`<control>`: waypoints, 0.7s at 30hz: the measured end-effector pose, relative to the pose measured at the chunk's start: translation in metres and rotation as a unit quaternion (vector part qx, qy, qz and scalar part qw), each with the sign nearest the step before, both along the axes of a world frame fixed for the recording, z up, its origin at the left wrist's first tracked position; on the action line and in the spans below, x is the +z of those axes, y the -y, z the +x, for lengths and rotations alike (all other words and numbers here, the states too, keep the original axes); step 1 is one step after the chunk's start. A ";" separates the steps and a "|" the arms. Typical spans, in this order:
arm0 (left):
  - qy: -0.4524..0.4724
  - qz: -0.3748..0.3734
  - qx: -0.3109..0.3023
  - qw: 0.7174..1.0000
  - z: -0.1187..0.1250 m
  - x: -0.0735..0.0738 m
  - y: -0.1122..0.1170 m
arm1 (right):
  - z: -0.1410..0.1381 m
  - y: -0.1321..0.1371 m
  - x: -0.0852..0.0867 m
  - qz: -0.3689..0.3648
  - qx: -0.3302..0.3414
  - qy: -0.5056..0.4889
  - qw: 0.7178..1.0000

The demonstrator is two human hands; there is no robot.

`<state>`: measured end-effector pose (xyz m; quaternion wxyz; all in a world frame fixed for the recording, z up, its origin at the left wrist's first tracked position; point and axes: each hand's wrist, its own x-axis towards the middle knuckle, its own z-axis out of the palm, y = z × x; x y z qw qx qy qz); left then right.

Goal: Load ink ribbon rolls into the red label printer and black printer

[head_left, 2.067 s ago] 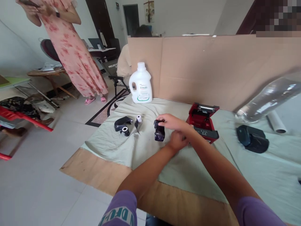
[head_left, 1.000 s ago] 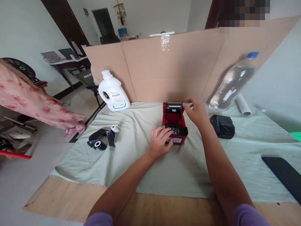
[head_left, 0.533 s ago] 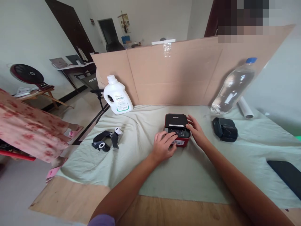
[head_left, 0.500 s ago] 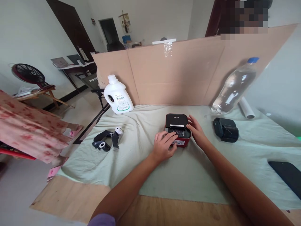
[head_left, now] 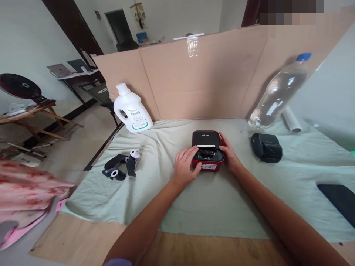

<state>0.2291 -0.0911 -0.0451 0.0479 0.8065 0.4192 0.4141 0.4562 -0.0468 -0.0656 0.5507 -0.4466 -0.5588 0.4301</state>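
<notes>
A small red label printer (head_left: 206,149) with a closed black lid sits on the pale green cloth (head_left: 166,192) in the middle of the table. My left hand (head_left: 185,166) grips its left front side, fingers resting on the top edge. My right hand (head_left: 229,154) clasps its right side, fingers curled against the lid. Both hands hold the printer down on the cloth.
Several black and white paper rolls (head_left: 120,167) lie to the left. A white detergent jug (head_left: 131,110) stands at the back left, a clear water bottle (head_left: 279,92) leans on the cardboard screen (head_left: 194,81). A black device (head_left: 266,147), a white tube (head_left: 290,120) and a dark phone (head_left: 340,199) lie to the right.
The printer's lid went from open to closed. A black roll I held earlier is out of my hands. Both hands now clasp the printer's sides. A person in a floral dress has moved lower left.
</notes>
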 end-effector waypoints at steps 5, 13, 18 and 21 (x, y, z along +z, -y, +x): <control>0.000 -0.010 0.009 1.000 0.002 0.000 0.000 | -0.002 -0.001 0.003 0.002 -0.017 0.036 0.999; -0.012 0.004 0.011 1.000 -0.003 -0.002 -0.003 | -0.005 0.007 0.007 0.012 0.012 -0.008 1.000; -0.016 0.007 0.015 1.000 -0.005 -0.001 -0.003 | -0.005 0.007 0.004 0.008 0.040 -0.092 0.995; -0.019 0.011 0.025 0.999 -0.005 0.002 -0.003 | -0.003 0.005 0.003 0.011 0.035 -0.090 0.995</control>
